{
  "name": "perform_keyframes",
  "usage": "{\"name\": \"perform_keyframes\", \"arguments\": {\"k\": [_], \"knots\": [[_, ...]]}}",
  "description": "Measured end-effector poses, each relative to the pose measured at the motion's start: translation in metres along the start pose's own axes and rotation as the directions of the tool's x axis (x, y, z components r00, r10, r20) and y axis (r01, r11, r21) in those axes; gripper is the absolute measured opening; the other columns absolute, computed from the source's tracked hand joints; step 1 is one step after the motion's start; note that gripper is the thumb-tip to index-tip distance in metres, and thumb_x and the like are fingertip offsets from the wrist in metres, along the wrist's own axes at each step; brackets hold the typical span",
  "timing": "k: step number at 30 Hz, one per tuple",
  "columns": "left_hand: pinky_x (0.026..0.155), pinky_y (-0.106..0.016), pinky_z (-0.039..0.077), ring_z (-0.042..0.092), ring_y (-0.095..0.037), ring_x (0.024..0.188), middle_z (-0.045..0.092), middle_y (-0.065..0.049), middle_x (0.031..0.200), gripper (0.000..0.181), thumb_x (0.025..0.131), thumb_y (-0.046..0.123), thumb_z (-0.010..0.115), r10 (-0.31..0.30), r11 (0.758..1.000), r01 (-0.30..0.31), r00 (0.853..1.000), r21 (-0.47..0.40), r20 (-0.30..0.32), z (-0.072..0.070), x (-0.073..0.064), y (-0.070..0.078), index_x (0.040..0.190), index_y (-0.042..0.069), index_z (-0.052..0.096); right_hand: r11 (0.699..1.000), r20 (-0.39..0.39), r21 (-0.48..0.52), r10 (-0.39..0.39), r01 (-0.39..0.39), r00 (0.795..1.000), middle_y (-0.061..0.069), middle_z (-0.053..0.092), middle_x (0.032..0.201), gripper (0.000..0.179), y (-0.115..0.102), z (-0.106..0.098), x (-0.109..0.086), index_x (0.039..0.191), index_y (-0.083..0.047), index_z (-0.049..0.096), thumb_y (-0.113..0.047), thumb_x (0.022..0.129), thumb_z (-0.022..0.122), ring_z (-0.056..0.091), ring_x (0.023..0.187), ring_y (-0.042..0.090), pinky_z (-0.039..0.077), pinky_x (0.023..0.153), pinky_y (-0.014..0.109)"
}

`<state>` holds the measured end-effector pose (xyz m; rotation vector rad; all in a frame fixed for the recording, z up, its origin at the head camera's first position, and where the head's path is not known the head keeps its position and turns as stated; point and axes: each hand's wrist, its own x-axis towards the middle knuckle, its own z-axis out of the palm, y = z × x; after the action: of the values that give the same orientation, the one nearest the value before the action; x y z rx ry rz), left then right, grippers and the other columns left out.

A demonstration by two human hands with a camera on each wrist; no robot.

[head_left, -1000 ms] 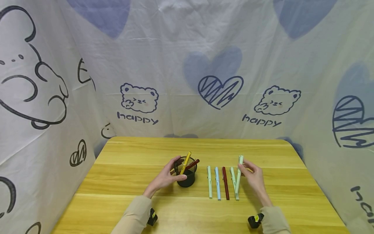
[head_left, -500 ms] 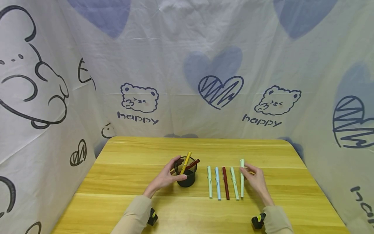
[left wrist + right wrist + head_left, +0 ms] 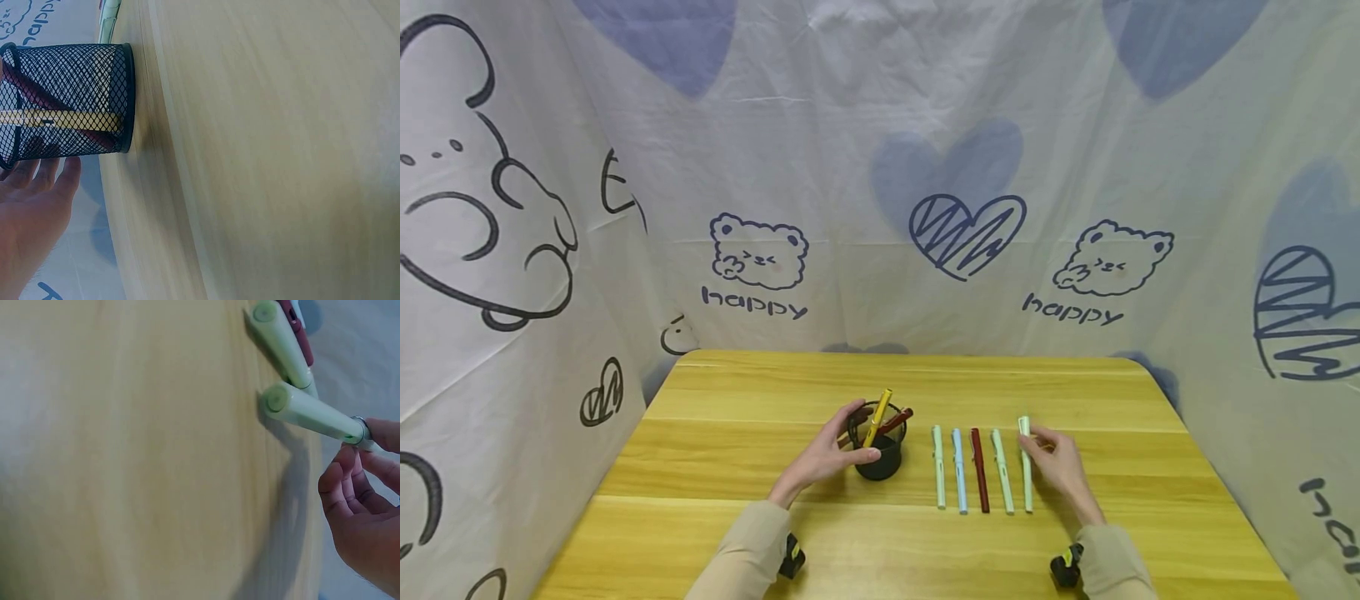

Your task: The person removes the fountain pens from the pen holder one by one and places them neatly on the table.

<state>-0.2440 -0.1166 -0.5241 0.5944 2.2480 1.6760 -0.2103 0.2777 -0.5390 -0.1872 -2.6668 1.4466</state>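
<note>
My left hand (image 3: 826, 457) grips a black mesh pen holder (image 3: 880, 465), thumb on the near side and fingers round the back. A yellow pen (image 3: 877, 418) and a dark red pen (image 3: 897, 419) lean inside it; the left wrist view shows both through the mesh (image 3: 69, 75). My right hand (image 3: 1060, 460) pinches a pale green pen (image 3: 1026, 479) near its upper end, at the right end of a row. That row also has a pale green pen (image 3: 939, 471), a light blue pen (image 3: 960, 475), a dark red pen (image 3: 981, 475) and another pale green pen (image 3: 1003, 475).
Everything stands on a wood-grain table (image 3: 737, 400). A white curtain (image 3: 842, 167) with printed hearts and bears hangs behind the table and along both sides. Each wrist carries a small black camera, one (image 3: 792, 557) at the left sleeve and one (image 3: 1066, 567) at the right.
My right hand has moved the pale green pen rightward and down, from slanting over its neighbour to lying beside it at the row's right end. The left hand and pen holder stay put.
</note>
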Motion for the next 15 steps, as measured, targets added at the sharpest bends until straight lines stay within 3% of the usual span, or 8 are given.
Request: {"name": "perform_keyframes", "arguments": {"k": [6,15], "knots": [[0.123,-0.063,0.023,0.024,-0.040,0.154,0.035,-0.013,0.163,0.095,0.088,0.025,0.079,-0.002,1.000,0.002,1.000,-0.006,-0.001,0.000,-0.001,0.001,0.160,0.007,0.020,0.997,0.030,-0.077,-0.004,0.006,1.000,0.024,0.071,0.109,0.041,0.006,-0.002,0.000,0.128,0.008,0.064,-0.022,0.100,0.063,0.066,0.094,0.021,0.052,0.074,0.022],[0.124,-0.062,0.024,0.025,-0.039,0.154,0.036,-0.011,0.162,0.094,0.088,0.027,0.080,-0.008,1.000,0.008,1.000,-0.002,-0.011,0.000,-0.002,0.002,0.160,0.014,0.023,0.995,0.020,-0.087,0.044,-0.042,0.999,0.018,0.074,0.101,0.035,0.012,0.000,0.006,0.117,0.006,0.070,-0.022,0.096,0.069,0.065,0.088,0.015,0.051,0.071,0.022]]}}
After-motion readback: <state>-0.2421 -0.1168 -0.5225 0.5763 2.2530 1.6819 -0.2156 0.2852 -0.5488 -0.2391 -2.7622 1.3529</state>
